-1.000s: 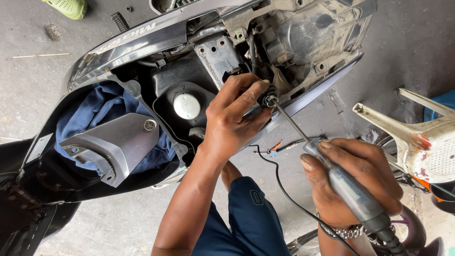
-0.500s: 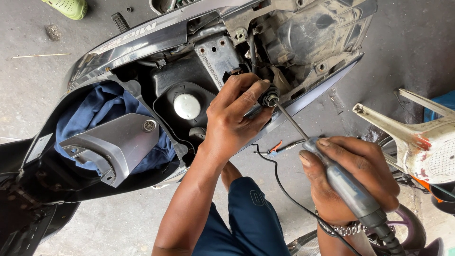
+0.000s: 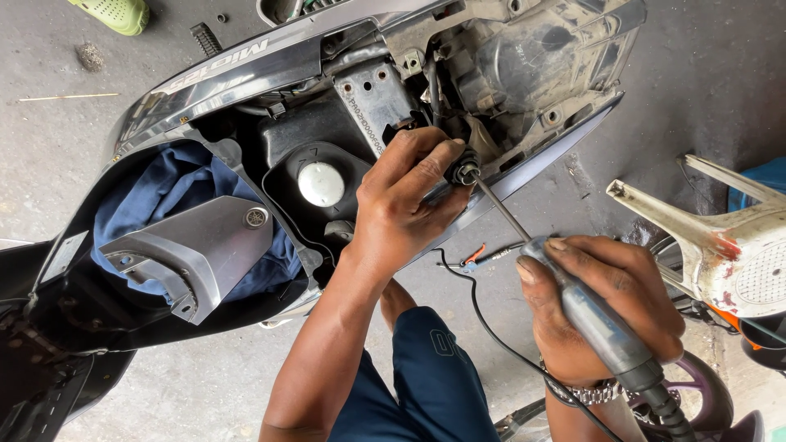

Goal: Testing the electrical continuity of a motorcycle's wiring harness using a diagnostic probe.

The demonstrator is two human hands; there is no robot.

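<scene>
Almost nothing has shifted since the frame 1 second back: both hands sit where they were, and the tool's shaft keeps the same slant.

The left hand [image 3: 405,209] is curled nearly closed, thumb and 2 fingers pinching a small round black fitting [image 3: 465,172] against the open rear bodywork of the scooter [image 3: 246,74], just right of the white round cap [image 3: 321,183]. The right hand [image 3: 610,303] is wrapped fully shut around the grey handle of a powered driver [image 3: 594,315], whose thin metal shaft [image 3: 501,209] runs up and left until its tip meets the fitting between the left fingertips. A black cord [image 3: 483,327] hangs from the handle's lower end.

The fitting looks small, hard and light, so it probably slips easily from greasy fingers; pinching it by its rim, as now, seems the sound hold. The driver looks rigid and moderately heavy, best gripped mid-handle with the whole palm. Its slim shaft may skate off if tilted.

A blue cloth [image 3: 176,192] and a loose grey panel [image 3: 192,254] lie in the under-seat well, and a pale plastic stool [image 3: 720,237] stands at the right.
</scene>
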